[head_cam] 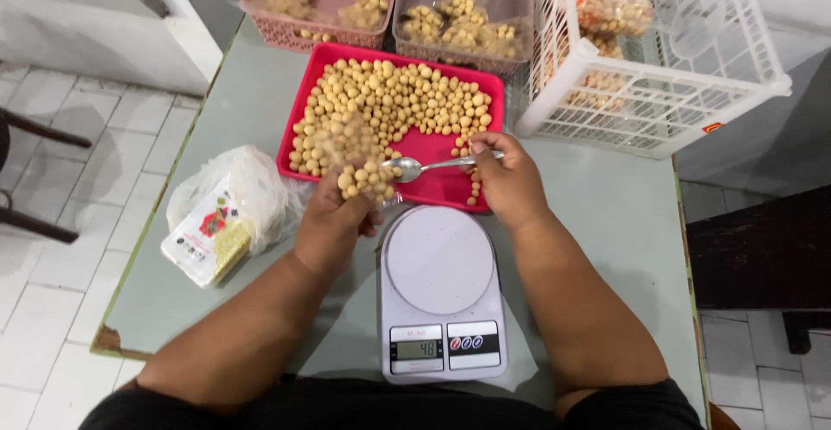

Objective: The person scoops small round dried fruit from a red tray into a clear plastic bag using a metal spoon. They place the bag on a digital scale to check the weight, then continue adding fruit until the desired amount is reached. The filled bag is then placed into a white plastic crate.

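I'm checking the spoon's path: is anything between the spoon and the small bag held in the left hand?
Nothing visible. The spoon in the right hand has its bowl right at the clear bag of yellow balls held by the left hand, above the red tray edge, with no object between them.

Two hands: left hand (333, 218), right hand (509, 179). One spoon (415, 168). One red tray (437, 179), round snack balls (389, 105) past counting. One white scale (441, 291). Two pinkish baskets (299, 32) at the table's far edge, one white crate (658, 109) at the far right corner. One stack of clear bags (221, 209) by the left edge.
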